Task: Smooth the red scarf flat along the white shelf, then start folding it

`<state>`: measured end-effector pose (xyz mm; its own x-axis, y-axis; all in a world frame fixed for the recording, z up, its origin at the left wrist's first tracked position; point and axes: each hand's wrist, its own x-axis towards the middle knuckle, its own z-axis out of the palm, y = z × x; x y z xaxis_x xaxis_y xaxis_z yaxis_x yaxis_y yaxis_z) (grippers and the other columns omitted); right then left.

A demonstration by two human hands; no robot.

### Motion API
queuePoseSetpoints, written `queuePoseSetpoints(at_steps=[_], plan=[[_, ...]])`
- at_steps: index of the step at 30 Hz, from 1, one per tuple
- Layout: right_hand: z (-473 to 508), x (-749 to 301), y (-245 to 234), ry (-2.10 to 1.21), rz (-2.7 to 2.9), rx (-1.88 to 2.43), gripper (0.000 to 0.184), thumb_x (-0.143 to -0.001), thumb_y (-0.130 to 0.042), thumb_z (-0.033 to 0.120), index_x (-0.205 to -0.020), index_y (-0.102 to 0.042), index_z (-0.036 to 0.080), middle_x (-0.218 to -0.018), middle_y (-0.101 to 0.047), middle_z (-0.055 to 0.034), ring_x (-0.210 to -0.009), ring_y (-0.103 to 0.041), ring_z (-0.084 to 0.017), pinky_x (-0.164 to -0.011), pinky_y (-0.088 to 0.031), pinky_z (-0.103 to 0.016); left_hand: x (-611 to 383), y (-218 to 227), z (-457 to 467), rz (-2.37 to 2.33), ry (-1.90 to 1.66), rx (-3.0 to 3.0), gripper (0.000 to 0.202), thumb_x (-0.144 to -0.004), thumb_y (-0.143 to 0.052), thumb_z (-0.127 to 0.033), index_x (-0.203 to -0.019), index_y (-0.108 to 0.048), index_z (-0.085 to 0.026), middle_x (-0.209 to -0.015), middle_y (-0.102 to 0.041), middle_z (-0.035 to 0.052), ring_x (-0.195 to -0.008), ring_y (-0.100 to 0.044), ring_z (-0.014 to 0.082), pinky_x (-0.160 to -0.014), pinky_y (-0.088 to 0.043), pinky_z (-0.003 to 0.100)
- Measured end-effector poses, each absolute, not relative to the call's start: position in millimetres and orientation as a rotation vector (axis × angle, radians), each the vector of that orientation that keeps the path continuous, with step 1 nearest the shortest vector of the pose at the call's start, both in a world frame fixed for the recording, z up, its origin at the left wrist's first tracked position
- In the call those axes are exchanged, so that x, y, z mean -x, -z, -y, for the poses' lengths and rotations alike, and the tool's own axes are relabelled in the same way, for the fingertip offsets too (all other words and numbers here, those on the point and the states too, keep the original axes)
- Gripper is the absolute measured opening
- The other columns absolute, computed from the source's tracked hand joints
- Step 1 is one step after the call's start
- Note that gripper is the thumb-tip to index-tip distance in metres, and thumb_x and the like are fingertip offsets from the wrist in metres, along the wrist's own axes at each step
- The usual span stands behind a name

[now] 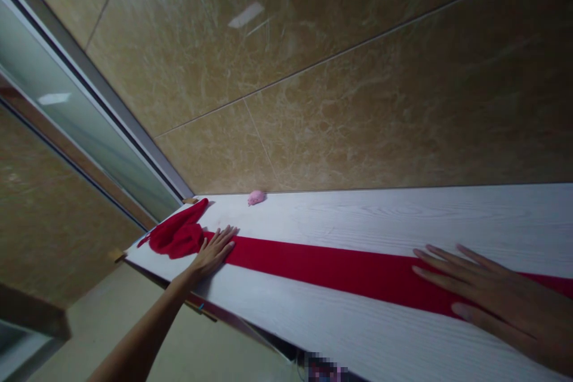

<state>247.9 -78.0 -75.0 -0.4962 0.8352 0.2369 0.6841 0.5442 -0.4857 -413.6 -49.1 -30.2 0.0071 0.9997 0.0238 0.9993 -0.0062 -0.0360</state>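
Red cloth (331, 268) lies lengthwise along the desk (380, 221), far end bunched; left hand (215, 250) and half-cropped right hand (505, 301) rest on it, fingers spread flat.

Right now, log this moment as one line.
left hand: flat on red cloth beside its bunched end | right hand: flat on red cloth | red cloth: laid lengthwise on white board | pink object: by wall

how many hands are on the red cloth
2: the left hand near the bunched end of the red cloth, the right hand at the frame's right edge. No others visible.
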Motion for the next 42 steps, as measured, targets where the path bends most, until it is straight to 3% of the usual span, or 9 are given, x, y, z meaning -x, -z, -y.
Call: queuePoseSetpoints(at_steps=[2,5,9,16,25,33,39,42], plan=[[80.9,-234.0,55.2,-0.468,2.547,1.2,0.053,-0.095,-0.051,0.058,-0.146,-0.042,0.05,-0.156,-0.041,0.0059,-0.147,-0.028,-0.029,-0.121,-0.016,-0.055,415.9,23.6,40.8,2.172,-0.029,2.215,0.057,-0.103,-0.023,-0.052,-0.157,-0.03,-0.035,-0.164,-0.028,0.0064,-0.152,-0.023,0.0359,-0.113,-0.032,0.066],[84.4,-218.0,29.1,-0.446,2.614,1.206,0.052,-0.101,-0.042,0.056,-0.151,-0.036,0.044,-0.16,-0.034,0.0014,-0.148,-0.024,-0.031,-0.119,-0.015,-0.063,405.7,13.8,32.7,2.182,-0.061,2.195,0.058,-0.103,-0.023,-0.048,-0.156,-0.035,-0.029,-0.161,-0.034,0.0105,-0.15,-0.024,0.0395,-0.112,-0.029,0.072],[84.8,-209.1,11.4,-0.4,2.645,1.227,0.055,-0.101,-0.04,0.059,-0.152,-0.037,0.038,-0.161,-0.031,-0.0038,-0.149,-0.024,-0.035,-0.118,-0.013,-0.071,350.5,16.2,38.9,2.139,0.115,2.053,0.058,-0.104,-0.019,-0.045,-0.158,-0.029,-0.028,-0.166,-0.021,0.0091,-0.154,-0.01,0.0388,-0.114,-0.02,0.075],[83.4,-198.1,21.4,-0.319,2.65,1.124,0.056,-0.102,-0.039,0.058,-0.153,-0.037,0.035,-0.161,-0.029,-0.0042,-0.148,-0.026,-0.036,-0.118,-0.021,-0.071,255.8,30.8,62.6,2.173,0.095,2.271,0.057,-0.105,-0.021,-0.048,-0.16,-0.019,-0.033,-0.168,-0.013,0.0034,-0.154,-0.003,0.0365,-0.116,-0.014,0.075],[88.7,-206.9,29.2,-0.303,2.666,1.083,0.057,-0.101,-0.045,0.055,-0.154,-0.031,0.04,-0.16,-0.031,-0.0015,-0.147,-0.028,-0.035,-0.118,-0.027,-0.069,294.2,21.2,47.2,2.174,-0.041,2.345,0.058,-0.104,-0.024,-0.05,-0.16,-0.021,-0.034,-0.167,-0.013,0.0008,-0.155,-0.006,0.0327,-0.119,-0.012,0.07],[93.1,-199.4,11.7,-0.439,2.753,1.174,0.059,-0.103,-0.035,0.06,-0.155,-0.029,0.035,-0.162,-0.023,-0.0037,-0.15,-0.02,-0.035,-0.118,-0.018,-0.072,296.0,18.9,42.6,2.215,-0.047,2.349,0.058,-0.104,-0.026,-0.05,-0.159,-0.022,-0.033,-0.167,-0.013,0.0021,-0.154,-0.006,0.0332,-0.119,-0.01,0.07],[94.8,-191.8,5.5,-0.397,2.684,1.146,0.056,-0.103,-0.037,0.058,-0.155,-0.031,0.037,-0.163,-0.024,-0.0034,-0.15,-0.02,-0.035,-0.118,-0.015,-0.072,261.6,19.2,55.1,1.989,0.193,2.477,0.055,-0.105,-0.026,-0.051,-0.158,-0.027,-0.037,-0.166,-0.02,0.0019,-0.154,-0.006,0.0333,-0.12,-0.014,0.069],[94.2,-187.5,12.3,-0.371,2.654,1.081,0.055,-0.103,-0.04,0.056,-0.155,-0.032,0.038,-0.162,-0.026,-0.0032,-0.149,-0.022,-0.035,-0.119,-0.016,-0.071,238.4,21.0,60.9,1.822,0.382,2.6,0.051,-0.104,-0.032,-0.046,-0.154,-0.038,-0.035,-0.162,-0.034,0.0035,-0.153,-0.021,0.0301,-0.121,-0.022,0.063]])
